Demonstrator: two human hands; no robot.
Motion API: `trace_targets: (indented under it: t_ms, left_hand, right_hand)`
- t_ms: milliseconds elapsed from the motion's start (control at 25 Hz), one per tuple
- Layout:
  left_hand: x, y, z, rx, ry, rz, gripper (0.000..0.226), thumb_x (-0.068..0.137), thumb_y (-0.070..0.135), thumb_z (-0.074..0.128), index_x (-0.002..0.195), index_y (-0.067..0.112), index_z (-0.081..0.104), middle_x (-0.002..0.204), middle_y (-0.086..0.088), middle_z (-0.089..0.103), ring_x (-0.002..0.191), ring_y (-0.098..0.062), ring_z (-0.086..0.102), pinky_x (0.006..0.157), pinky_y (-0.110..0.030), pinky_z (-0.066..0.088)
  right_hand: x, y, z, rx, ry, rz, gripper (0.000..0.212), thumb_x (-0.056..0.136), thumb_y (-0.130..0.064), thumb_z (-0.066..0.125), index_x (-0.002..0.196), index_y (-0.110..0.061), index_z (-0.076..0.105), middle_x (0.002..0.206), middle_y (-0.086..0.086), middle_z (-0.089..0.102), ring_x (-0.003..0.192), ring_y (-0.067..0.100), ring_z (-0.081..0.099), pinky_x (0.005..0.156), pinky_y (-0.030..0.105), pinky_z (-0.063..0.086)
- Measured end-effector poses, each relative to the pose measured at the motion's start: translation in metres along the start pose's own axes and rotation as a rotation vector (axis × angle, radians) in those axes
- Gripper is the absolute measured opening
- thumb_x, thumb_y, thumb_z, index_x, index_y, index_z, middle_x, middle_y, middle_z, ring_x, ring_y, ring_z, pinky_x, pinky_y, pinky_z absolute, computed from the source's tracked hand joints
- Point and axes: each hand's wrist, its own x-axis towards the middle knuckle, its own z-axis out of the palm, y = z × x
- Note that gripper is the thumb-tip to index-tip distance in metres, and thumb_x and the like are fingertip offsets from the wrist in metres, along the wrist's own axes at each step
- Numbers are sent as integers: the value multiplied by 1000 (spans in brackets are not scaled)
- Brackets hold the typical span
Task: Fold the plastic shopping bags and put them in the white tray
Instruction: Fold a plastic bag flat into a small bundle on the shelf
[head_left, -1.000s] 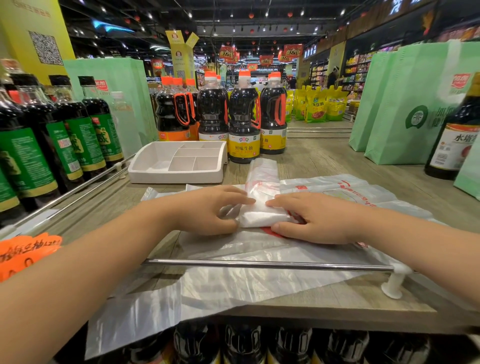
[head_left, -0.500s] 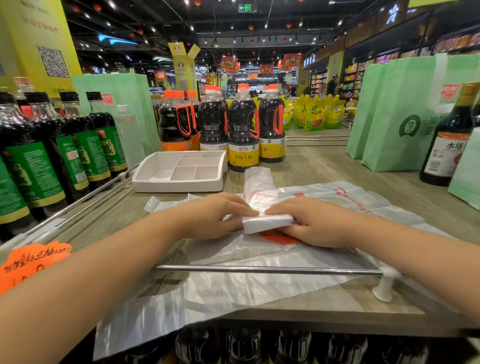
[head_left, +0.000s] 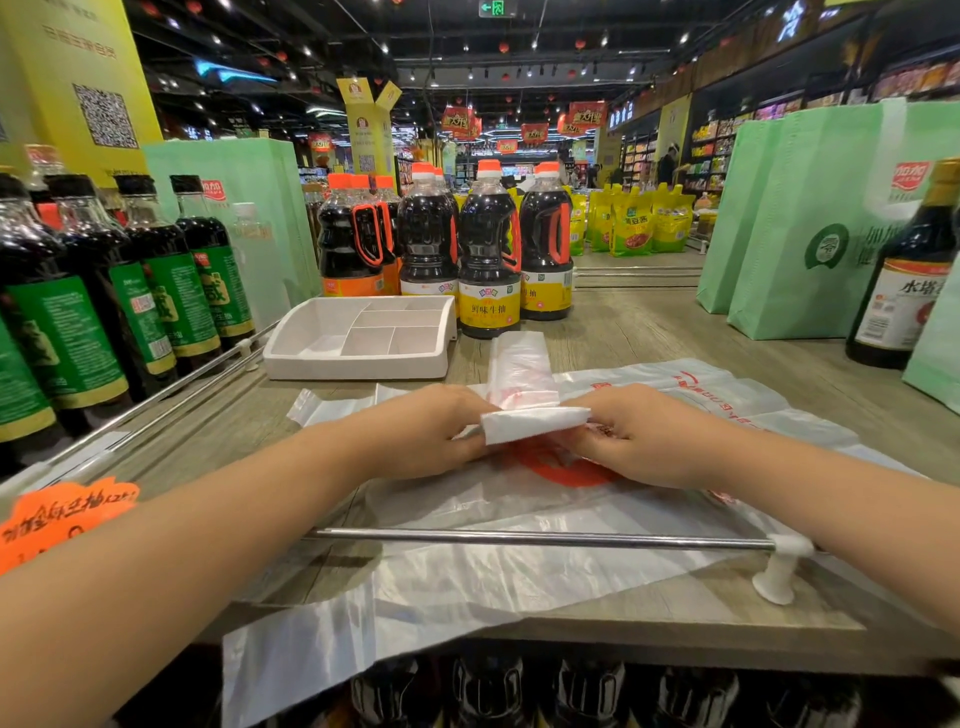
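Left grip (head_left: 431, 431): the person's left hand, knuckles up, fingers curled in at the left end of the folded bag (head_left: 535, 423) and pinching it.
Right grip (head_left: 639, 436): the right hand mirrors it, with its fingertips closed on the right end of the same fold.
Folded bag: white plastic folded into a narrow strip. Its near end is doubled over into a thick wedge held between the two hands and raised slightly. The rest of the strip lies flat and runs away from the person toward the bottles.
Loose bags (head_left: 467, 571): translucent shopping bags with red print are spread flat under the hands. They pass beneath the metal rail (head_left: 519, 538), and one corner hangs over the near edge.
White tray (head_left: 358, 366): it sits on the wooden worktop (head_left: 649, 332), ahead and left of the hands and apart from the bags (no bag shows in its compartments).
Soy sauce jugs (head_left: 488, 260): dark, orange-capped and yellow-labelled, they stand just behind the tray; the nearest is just beside its right rear corner.
Green-labelled bottles (head_left: 156, 291): a row stands along the left behind a second rail.
Green tote bags (head_left: 810, 223): they stand upright at far right, with a dark bottle (head_left: 909, 280) in front of them.
Orange price tag (head_left: 62, 514): it shows at lower left, partly behind the left forearm.
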Motion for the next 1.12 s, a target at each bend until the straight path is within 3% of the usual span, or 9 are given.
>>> trace_targets:
  t_ms: [120,200,280,400,600,680,800,920,1120]
  left_hand:
    - [-3,0,-1,-70,-3,-79,24,103,30,51,122,27,64,111,8,69,96,-11,61,87,-32,49]
    - [-4,1,0,-174,16,-121,21,103,31,49,120,30,62,104,12,69,91,-9,62,83,-30,50]
    - [-2,5,0,-333,52,-190,16,103,34,50,113,34,63,97,17,69,85,-3,63,78,-24,50]
    - [6,10,0,-510,45,-291,19,103,33,51,113,25,64,96,4,71,69,-3,61,68,-23,51]
    - [15,6,6,-640,80,-455,17,99,39,58,113,29,58,95,-6,75,76,-36,65,69,-47,54]
    - [18,6,8,-629,88,-492,22,97,41,60,114,27,57,96,-7,76,84,-42,68,75,-51,57]
    - [19,4,7,-605,64,-496,22,93,42,65,108,26,60,83,-1,74,69,-23,66,66,-39,55]
    - [18,4,7,-539,72,-473,22,92,44,67,105,27,61,87,6,73,73,-12,65,68,-33,54]
    - [21,8,7,-393,112,-510,30,96,45,58,118,25,52,86,7,72,65,-13,64,61,-32,51]
  right_hand:
    - [-1,-1,1,36,65,10,19,100,-34,55,110,-33,72,94,-29,66,89,-17,56,77,4,39]
    - [1,2,2,75,94,94,22,100,-35,56,115,-33,71,89,-32,64,80,-24,54,73,1,38]
    - [6,4,2,147,79,205,22,99,-42,54,113,-36,70,91,-27,68,79,-21,57,69,0,38]
    - [13,4,4,250,56,263,25,99,-47,53,116,-36,68,103,-22,72,91,-10,63,73,1,42]
    - [27,2,7,333,115,354,16,95,-41,63,103,-27,63,82,-4,74,62,2,64,54,15,46]
    - [31,4,9,334,122,414,24,92,-43,67,105,-23,61,78,-4,75,62,3,65,57,21,45]
    - [31,3,10,347,147,440,28,91,-41,69,100,-15,65,77,1,76,69,11,70,60,23,50]
    - [27,1,9,282,158,437,34,91,-45,67,88,-11,67,67,1,71,55,8,60,50,18,44]
    - [25,-7,7,95,89,460,43,90,-54,64,74,-14,64,65,2,64,58,12,54,53,26,40]
